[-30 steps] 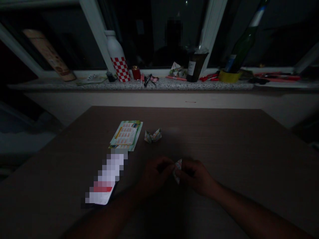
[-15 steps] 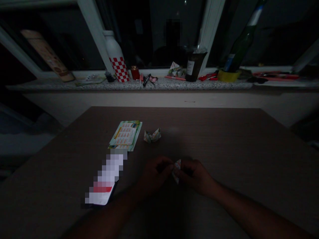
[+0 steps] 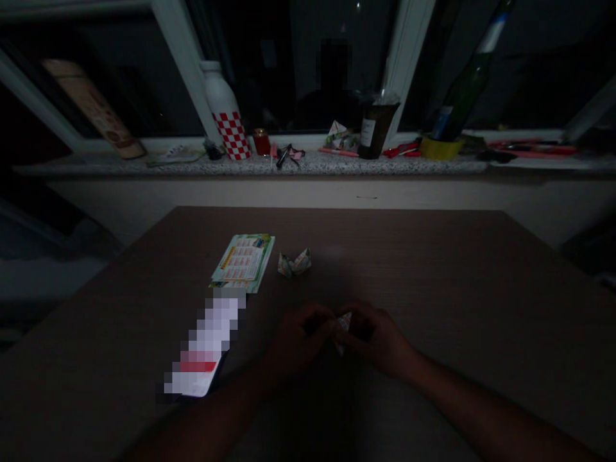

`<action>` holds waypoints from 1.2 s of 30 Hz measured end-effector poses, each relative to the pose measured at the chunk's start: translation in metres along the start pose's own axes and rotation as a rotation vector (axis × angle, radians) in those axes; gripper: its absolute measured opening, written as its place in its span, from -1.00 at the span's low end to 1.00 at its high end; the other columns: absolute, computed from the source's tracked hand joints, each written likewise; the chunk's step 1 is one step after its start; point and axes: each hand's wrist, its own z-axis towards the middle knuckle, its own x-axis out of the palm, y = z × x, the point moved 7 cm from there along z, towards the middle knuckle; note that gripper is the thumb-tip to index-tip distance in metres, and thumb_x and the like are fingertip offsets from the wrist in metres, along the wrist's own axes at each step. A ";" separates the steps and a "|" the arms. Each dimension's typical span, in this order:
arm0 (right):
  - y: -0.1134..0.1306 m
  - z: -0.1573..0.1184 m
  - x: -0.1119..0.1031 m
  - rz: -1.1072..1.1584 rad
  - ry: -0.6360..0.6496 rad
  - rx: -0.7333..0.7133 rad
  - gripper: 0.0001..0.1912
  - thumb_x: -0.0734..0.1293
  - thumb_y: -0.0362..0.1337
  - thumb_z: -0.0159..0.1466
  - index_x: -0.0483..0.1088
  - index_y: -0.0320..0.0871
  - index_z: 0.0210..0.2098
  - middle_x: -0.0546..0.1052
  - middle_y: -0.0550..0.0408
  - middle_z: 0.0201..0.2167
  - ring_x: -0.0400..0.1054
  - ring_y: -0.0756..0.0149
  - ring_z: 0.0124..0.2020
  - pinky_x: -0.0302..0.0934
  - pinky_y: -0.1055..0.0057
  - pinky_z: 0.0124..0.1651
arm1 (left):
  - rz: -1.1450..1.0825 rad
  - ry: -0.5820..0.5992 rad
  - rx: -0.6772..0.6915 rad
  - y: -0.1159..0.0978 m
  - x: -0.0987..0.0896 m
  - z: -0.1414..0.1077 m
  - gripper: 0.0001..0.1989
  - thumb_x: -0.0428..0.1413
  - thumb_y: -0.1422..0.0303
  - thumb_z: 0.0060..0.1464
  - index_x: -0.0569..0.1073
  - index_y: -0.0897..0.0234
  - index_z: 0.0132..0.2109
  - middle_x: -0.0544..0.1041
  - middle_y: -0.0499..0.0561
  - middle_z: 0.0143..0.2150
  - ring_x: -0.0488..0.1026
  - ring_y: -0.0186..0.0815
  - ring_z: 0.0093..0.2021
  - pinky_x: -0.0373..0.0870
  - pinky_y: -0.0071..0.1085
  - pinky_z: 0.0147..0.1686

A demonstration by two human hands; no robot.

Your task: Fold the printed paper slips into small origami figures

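Note:
A small folded piece of printed paper is pinched between the fingertips of both my hands, low in the middle of the view. My left hand holds its left side, and my right hand covers part of its right side and top. Beyond my left hand, a folded paper shape with two raised points rests on the table. Left of that shape lies a stack of printed green and white sheets. A lit phone, its screen blurred out, lies nearer me on the left.
The brown table reaches to the wall. Along the granite sill stand a checkered bottle, a red jar, a dark cup, a green bottle in yellow tape, and a patterned tumbler.
The fingers of my right hand have moved left over the top of the folded paper, closer to my left fingertips. Less of the paper shows now.

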 end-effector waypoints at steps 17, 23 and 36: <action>0.002 0.000 -0.002 -0.014 -0.009 -0.025 -0.82 0.28 -0.22 0.23 0.38 -0.17 -0.21 0.26 0.27 -0.65 0.13 0.49 -0.63 0.02 0.55 -0.59 | 0.053 -0.021 -0.013 0.000 -0.002 0.000 -0.87 0.08 0.33 0.11 0.47 0.30 -0.28 0.51 -0.05 -0.39 0.44 -0.34 -0.35 0.33 -0.47 -0.33; -0.006 -0.002 0.001 0.068 0.048 -0.052 -0.80 0.25 -0.32 0.22 0.34 -0.16 -0.14 0.33 0.22 -0.56 0.19 0.45 -0.55 0.10 0.52 -0.50 | 0.061 -0.047 -0.037 0.001 -0.004 0.000 -0.87 0.08 0.32 0.10 0.47 0.28 -0.28 0.52 -0.05 -0.36 0.45 -0.32 -0.33 0.33 -0.45 -0.32; -0.001 -0.001 0.001 0.038 0.049 -0.042 -0.76 0.29 -0.40 0.14 0.38 -0.16 -0.16 0.32 0.25 -0.58 0.19 0.48 -0.57 0.08 0.56 -0.53 | 0.045 -0.092 -0.036 0.005 -0.006 0.000 -0.86 0.08 0.31 0.10 0.47 0.29 -0.28 0.51 -0.03 -0.36 0.44 -0.31 -0.33 0.33 -0.46 -0.33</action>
